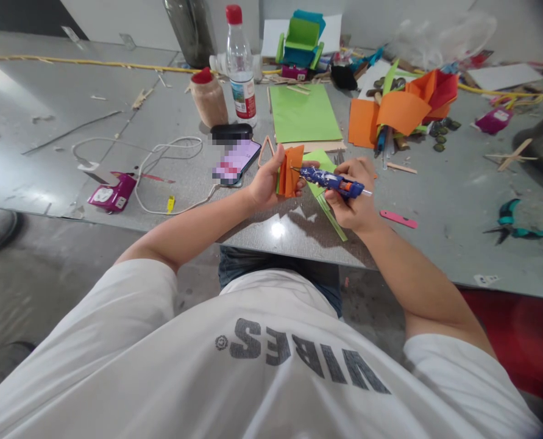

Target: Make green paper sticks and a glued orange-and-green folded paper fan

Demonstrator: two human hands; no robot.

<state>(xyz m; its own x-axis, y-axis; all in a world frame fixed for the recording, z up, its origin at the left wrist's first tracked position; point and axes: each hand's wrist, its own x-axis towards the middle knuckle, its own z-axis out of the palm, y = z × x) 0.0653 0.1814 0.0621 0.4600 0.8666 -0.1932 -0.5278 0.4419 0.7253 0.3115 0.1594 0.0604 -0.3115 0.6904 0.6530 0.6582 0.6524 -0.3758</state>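
Observation:
My left hand [267, 181] is closed around a small folded orange paper piece [292, 172] with a green edge, held upright above the table. My right hand [354, 198] grips a blue glue gun [328, 181], its tip pointing left and close to the orange paper; whether it touches cannot be made out. Beneath and between the hands lie green paper strips [333, 218] and a piece of green paper [321, 161]. A phone [241, 160] with a lit screen rests on the table left of my left hand.
Behind the hands are green sheets [305, 113], a plastic bottle [242, 79] and a jar [208, 100]. Orange paper [401, 113] is heaped at the back right. Pliers [509, 225] and a pink cutter [398, 219] lie right. A white cable [150, 207] curls at left.

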